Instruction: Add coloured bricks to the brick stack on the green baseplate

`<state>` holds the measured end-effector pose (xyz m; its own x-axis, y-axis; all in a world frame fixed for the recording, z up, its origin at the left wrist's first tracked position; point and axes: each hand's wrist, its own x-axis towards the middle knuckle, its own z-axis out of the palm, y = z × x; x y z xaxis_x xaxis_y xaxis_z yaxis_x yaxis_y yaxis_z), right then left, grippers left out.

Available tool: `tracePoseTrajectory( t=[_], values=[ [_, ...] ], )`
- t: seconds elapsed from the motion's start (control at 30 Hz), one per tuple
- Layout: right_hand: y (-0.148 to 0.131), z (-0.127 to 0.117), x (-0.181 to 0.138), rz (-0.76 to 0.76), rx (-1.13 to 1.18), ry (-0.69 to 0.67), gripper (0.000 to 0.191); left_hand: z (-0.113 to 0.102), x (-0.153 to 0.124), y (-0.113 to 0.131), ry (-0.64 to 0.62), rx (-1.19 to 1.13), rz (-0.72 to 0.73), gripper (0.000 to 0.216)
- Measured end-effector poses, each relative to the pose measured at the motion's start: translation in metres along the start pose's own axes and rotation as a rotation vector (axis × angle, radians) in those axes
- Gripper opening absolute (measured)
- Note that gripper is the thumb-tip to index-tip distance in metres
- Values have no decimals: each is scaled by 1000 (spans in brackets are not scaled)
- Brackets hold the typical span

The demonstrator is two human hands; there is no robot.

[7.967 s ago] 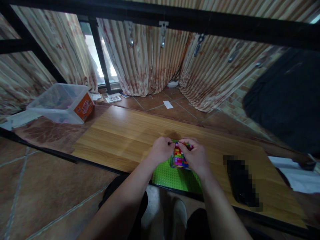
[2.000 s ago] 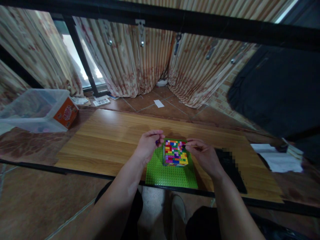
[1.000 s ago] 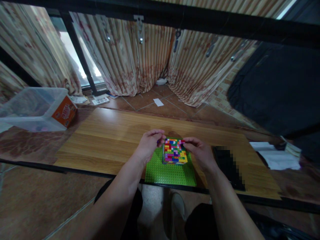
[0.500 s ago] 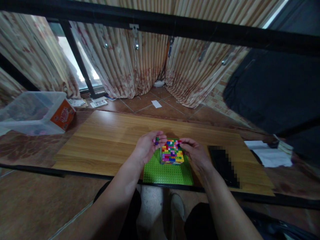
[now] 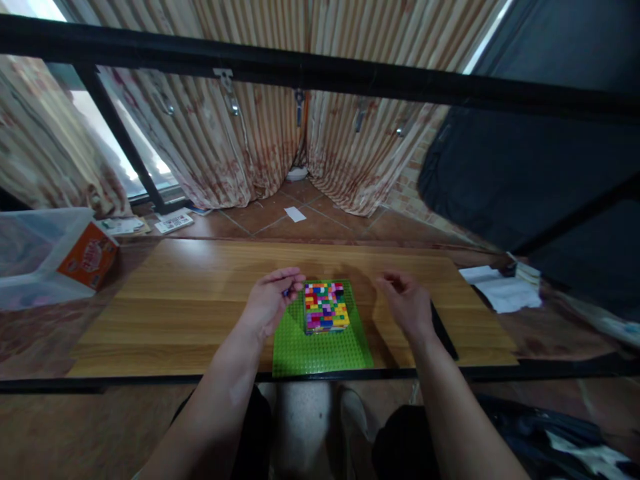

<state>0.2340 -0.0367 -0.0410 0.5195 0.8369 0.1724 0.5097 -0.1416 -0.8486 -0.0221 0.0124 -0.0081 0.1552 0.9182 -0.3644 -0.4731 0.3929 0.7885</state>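
Observation:
My left hand [image 5: 273,299] is half closed, palm turned inward, around small toy bricks [image 5: 285,292]; a dark blue one shows between the fingers. Just right of it, a block of many-coloured toy bricks [image 5: 327,307] stands on a green studded baseplate [image 5: 320,353]. A black brick [image 5: 339,293] shows near its right far corner. Well to the right of the block, above the tabletop, is my right hand [image 5: 406,303]. Its fingers are curled in and slightly blurred; whatever is between them, if anything, is hidden. It touches neither the block nor the plate.
The wooden table [image 5: 190,300] has a dark front edge. A dark flat object [image 5: 444,333] lies partly behind my right forearm. At the left stands a clear plastic bin [image 5: 45,267] with an orange label. Papers [image 5: 505,290] lie to the right, and curtains hang behind.
My right hand has left the top of the brick block and moved right. My left hand has drawn slightly away from the block and closed more. The view has shifted right.

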Motion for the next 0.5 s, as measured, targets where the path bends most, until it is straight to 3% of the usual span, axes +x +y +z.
tracePoseTrajectory(
  t=[0.1, 0.23, 0.37, 0.5],
  values=[
    [25, -39, 8, 52, -404, 137, 51, -3, 2, 0, -15, 34, 28, 14],
    [62, -73, 4, 197, -707, 79, 70, -6, 2, 1, -30, 106, 50, 29],
    [79, -77, -11, 275, -776, -61, 75, -8, 4, 1, -20, 136, 57, 39],
    [70, -65, -22, 365, -843, -74, 92, -9, 5, 2, -20, 159, 40, 45]
  ],
)
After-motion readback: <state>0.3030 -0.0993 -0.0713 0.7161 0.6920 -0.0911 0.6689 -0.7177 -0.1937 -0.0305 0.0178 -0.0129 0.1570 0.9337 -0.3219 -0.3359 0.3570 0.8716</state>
